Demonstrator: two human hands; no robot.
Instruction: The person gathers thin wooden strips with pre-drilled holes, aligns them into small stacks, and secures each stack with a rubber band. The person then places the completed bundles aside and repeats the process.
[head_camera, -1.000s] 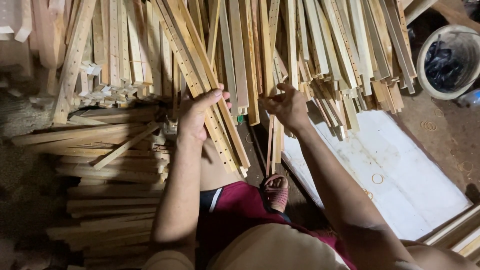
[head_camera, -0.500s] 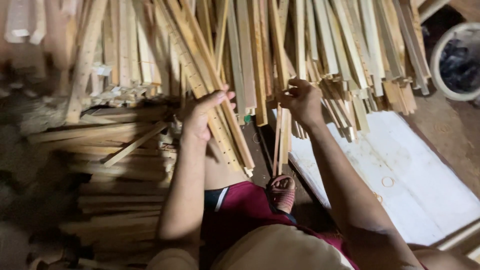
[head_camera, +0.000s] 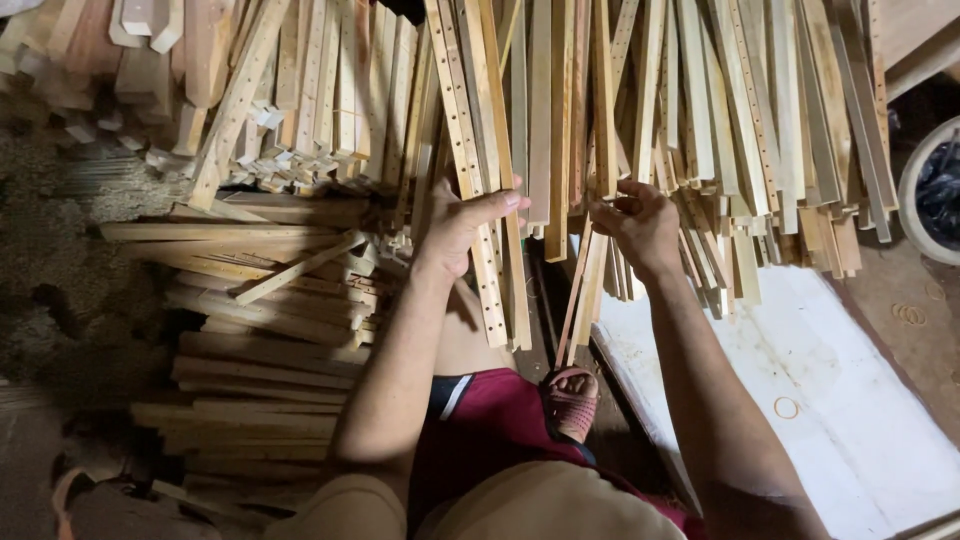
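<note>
Left grip: my left hand (head_camera: 462, 228) is spread open, fingers curled round the edge of a drilled wooden slat (head_camera: 478, 190), steadying it more than clamping it.
Right grip: my right hand (head_camera: 632, 222) is closed, fingertips pinched on a thin plain stick (head_camera: 590, 285) that hangs down out of the bundle.
Where the wood is: both pieces sit at the lower edge of the big fan of slats (head_camera: 700, 120) leaning toward me, about the middle of the view.
What changed: compared with 1 second ago the hands have drifted apart a little and the view has closed in; the left fingers have opened out over the slat, the right has kept its pinch.
What that tells me: I judge this as sorting in progress, 1 piece per hand, neither pulled free yet.
Around: a flat stack of slats (head_camera: 260, 340) lies to the left, a white board (head_camera: 830, 400) to the right, a sandalled foot (head_camera: 572, 398) below the hands, and a bucket (head_camera: 925, 190) at the right edge.
</note>
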